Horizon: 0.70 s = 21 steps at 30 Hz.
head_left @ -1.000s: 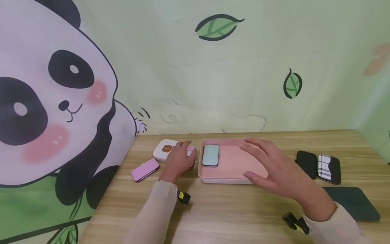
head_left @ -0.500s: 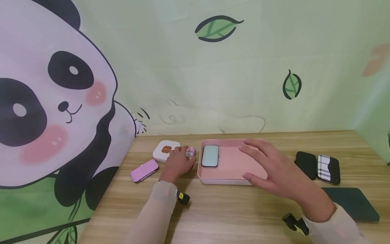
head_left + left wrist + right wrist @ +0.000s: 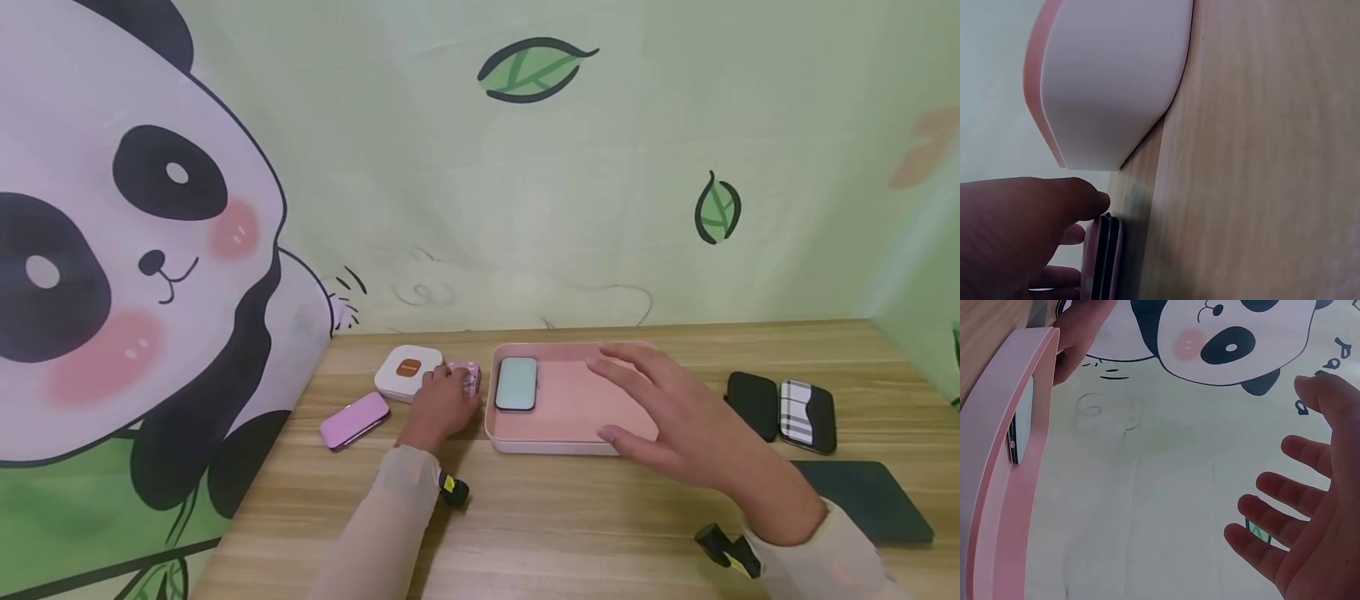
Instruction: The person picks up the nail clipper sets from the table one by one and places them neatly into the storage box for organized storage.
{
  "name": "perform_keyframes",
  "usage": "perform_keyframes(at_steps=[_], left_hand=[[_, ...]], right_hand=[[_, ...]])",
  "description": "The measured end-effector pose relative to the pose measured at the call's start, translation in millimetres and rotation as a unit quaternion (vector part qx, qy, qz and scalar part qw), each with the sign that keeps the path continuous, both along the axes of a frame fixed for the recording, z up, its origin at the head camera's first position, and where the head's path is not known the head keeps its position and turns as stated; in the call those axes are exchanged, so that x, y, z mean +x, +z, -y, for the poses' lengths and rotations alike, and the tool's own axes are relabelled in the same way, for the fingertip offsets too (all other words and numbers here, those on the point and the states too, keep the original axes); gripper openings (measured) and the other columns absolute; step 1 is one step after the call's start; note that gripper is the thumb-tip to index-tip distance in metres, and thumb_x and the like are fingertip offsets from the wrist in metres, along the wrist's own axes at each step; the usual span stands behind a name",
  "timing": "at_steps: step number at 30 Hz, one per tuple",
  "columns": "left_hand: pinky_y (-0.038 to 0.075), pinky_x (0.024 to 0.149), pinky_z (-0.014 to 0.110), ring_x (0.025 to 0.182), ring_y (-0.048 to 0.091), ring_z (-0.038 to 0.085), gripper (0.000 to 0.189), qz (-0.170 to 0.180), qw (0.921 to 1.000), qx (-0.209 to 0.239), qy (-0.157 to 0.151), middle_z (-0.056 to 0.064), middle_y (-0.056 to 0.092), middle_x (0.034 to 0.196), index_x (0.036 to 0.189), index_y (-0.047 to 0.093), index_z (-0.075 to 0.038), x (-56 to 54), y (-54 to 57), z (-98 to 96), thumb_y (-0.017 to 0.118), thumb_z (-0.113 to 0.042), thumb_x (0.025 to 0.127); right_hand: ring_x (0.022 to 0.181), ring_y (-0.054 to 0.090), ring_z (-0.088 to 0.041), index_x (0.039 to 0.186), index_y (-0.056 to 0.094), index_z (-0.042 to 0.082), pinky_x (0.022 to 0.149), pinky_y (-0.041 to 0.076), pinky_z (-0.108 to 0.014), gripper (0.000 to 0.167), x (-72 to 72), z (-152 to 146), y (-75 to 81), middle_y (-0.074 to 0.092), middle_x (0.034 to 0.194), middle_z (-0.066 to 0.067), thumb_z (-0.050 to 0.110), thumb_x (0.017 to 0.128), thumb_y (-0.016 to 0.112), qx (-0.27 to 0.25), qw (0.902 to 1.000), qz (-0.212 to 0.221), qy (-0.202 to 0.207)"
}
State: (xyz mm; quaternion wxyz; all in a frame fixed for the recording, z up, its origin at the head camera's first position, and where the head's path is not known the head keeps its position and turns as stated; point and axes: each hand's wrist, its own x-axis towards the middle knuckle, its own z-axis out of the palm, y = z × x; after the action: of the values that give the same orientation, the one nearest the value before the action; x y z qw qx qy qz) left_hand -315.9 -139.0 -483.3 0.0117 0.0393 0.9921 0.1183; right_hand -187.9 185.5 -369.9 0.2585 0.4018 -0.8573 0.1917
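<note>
At the left of the pink tray [image 3: 585, 447], my left hand [image 3: 442, 408] is on a small pink patterned hard case [image 3: 471, 377]. In the left wrist view, the thumb meets the end of this case [image 3: 1102, 256], near its dark metal seam, and curled fingers [image 3: 1057, 276] lie over its upper face. The case lies flat on the table, partly hidden by the hand. My right hand [image 3: 686, 425] hovers over the tray's right part with fingers spread, holding nothing. A mint-green case [image 3: 517, 383] lies inside the tray, by its left wall.
A white rounded box [image 3: 408, 372] with a brown label and a pink-purple case [image 3: 356, 420] are on the left. Right of the tray lie a black case [image 3: 753, 404], a plaid-and-black case [image 3: 807, 415] and a dark green flat piece [image 3: 866, 500]. A panda-print cloth hangs behind.
The pink patterned case has turned from tilted to flat in my left hand, which has lowered slightly and shows more of the white box. My right hand stays nearly still.
</note>
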Motion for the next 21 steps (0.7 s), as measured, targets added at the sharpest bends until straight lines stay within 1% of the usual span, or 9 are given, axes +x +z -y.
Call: perform_keyframes(at_steps=[5,9,12,15,19,21], left_hand=[[0.045,0.105,0.051,0.129,0.045,0.036,0.055,0.001,1.0000,0.005,0.004,0.019,0.046,0.147,0.144,0.052,-0.013,-1.1,-0.7,0.8,0.061,-0.035,0.095],[0.044,0.106,0.051,0.131,0.044,0.036,0.056,0.003,0.9999,0.010,0.009,0.019,0.046,0.148,0.145,0.052,-0.013,-1.5,-2.5,0.9,0.062,-0.034,0.093],[0.045,0.104,0.051,0.127,0.047,0.036,0.056,0.000,1.0000,0.006,0.007,0.019,0.048,0.147,0.144,0.053,-0.013,-2.0,-4.4,0.7,0.062,-0.034,0.093],[0.047,0.100,0.050,0.121,0.049,0.035,0.056,0.001,1.0000,0.002,0.004,0.018,0.050,0.142,0.142,0.053,-0.012,-1.7,-5.1,0.6,0.063,-0.032,0.091],[0.049,0.093,0.049,0.112,0.052,0.034,0.052,0.011,0.9999,-0.006,-0.001,0.018,0.052,0.130,0.136,0.054,-0.010,0.5,-2.6,0.5,0.063,-0.032,0.090],[0.050,0.091,0.049,0.110,0.053,0.034,0.053,0.016,0.9998,-0.009,-0.002,0.018,0.051,0.127,0.135,0.053,-0.009,1.3,-0.8,0.1,0.063,-0.034,0.090]], right_hand=[[0.132,0.049,-0.028,0.145,0.051,0.012,0.099,0.050,-0.050,0.066,0.2,0.2,0.3,0.049,0.147,-0.012,0.039,0.089,0.072,0.001,1.0000,0.001,-0.002],[0.132,0.049,-0.028,0.145,0.051,0.012,0.100,0.049,-0.050,0.064,-0.1,0.3,0.1,0.049,0.147,-0.012,0.040,0.090,0.070,0.000,1.0000,-0.001,-0.001],[0.132,0.049,-0.028,0.144,0.052,0.012,0.100,0.048,-0.050,0.062,-0.5,0.1,-0.5,0.049,0.147,-0.012,0.043,0.092,0.067,-0.003,1.0000,-0.004,-0.002],[0.132,0.048,-0.029,0.143,0.052,0.012,0.100,0.048,-0.050,0.061,-0.7,0.0,-0.9,0.049,0.147,-0.012,0.045,0.094,0.064,-0.005,0.9999,-0.008,-0.004],[0.132,0.048,-0.029,0.141,0.053,0.012,0.099,0.049,-0.051,0.058,-1.0,0.0,-1.5,0.049,0.147,-0.012,0.043,0.093,0.065,-0.006,0.9999,-0.009,-0.005],[0.132,0.048,-0.029,0.139,0.055,0.012,0.099,0.048,-0.051,0.057,-1.6,-0.2,-2.0,0.048,0.147,-0.012,0.041,0.093,0.067,-0.005,0.9999,-0.008,-0.004]])
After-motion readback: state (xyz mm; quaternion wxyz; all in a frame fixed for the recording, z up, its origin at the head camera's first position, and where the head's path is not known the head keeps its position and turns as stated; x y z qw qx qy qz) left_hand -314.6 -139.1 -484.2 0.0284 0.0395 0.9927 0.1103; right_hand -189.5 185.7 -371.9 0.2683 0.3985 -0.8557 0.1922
